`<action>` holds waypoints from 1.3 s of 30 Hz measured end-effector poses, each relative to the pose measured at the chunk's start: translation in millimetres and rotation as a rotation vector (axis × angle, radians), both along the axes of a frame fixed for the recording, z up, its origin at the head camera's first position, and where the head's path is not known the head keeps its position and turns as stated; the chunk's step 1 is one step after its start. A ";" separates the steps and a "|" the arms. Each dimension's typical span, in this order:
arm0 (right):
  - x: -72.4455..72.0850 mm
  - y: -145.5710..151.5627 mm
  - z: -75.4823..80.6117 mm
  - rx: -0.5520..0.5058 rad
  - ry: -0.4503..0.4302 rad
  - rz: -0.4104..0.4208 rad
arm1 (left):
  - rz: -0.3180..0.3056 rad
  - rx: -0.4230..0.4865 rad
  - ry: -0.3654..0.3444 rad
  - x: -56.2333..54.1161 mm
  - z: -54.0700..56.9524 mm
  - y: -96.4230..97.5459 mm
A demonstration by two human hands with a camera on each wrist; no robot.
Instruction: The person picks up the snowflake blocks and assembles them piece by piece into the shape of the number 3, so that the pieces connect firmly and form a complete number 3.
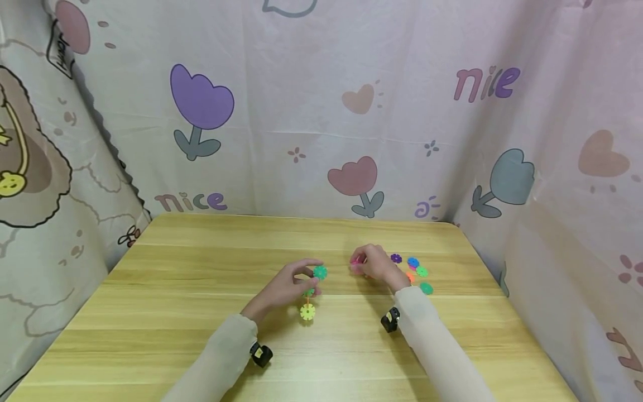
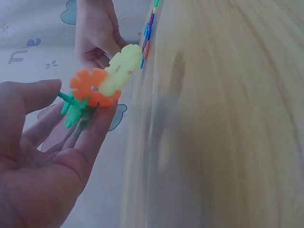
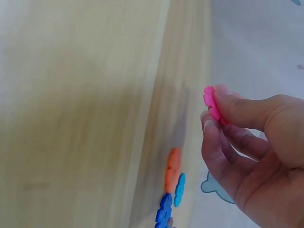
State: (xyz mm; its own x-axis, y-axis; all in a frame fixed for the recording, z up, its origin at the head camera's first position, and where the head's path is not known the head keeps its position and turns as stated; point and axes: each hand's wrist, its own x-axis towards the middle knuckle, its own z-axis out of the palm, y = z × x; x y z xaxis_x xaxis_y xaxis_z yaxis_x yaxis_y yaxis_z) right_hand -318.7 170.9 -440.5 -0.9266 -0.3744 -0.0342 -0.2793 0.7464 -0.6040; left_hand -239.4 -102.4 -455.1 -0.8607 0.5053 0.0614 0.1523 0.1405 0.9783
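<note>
My left hand [image 1: 288, 286] holds a small chain of flower-shaped notched plastic discs above the table. At its upper end in the head view is a green disc [image 1: 320, 272], by the fingertips. The yellow disc [image 1: 307, 312] hangs at the lower end. Slotted in between, an orange disc [image 2: 88, 85] shows in the left wrist view, with green pieces [image 2: 75, 108] beside the thumb. To the right, my right hand [image 1: 374, 263] pinches a pink disc [image 3: 211, 102] between thumb and fingers, apart from the chain.
Loose discs lie on the wooden table [image 1: 201, 268] around and beyond my right wrist: a purple one [image 1: 396, 258], a blue one [image 1: 413, 262], a light green one [image 1: 421, 271] and a darker green one [image 1: 426, 288]. A printed curtain [image 1: 281, 100] hangs behind the table.
</note>
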 end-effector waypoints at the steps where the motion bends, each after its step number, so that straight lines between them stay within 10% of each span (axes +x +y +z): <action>1: 0.7 -0.8 0.8 -0.003 -0.003 0.002 | 0.002 -0.003 0.000 0.0 -0.2 -0.1; 39: 35.1 -38.2 27.8 -0.172 0.084 0.210 | 0.079 -0.066 0.038 -1.8 -3.3 -0.6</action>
State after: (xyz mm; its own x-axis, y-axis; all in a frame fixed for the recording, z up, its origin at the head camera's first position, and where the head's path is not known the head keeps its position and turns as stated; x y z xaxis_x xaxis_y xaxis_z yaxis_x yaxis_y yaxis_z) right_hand -283.6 132.6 -412.7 -0.8252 -0.5519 0.1201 -0.4713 0.5557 -0.6849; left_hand -241.2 -103.0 -458.4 -0.8957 0.4399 0.0641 0.1754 0.2172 0.9602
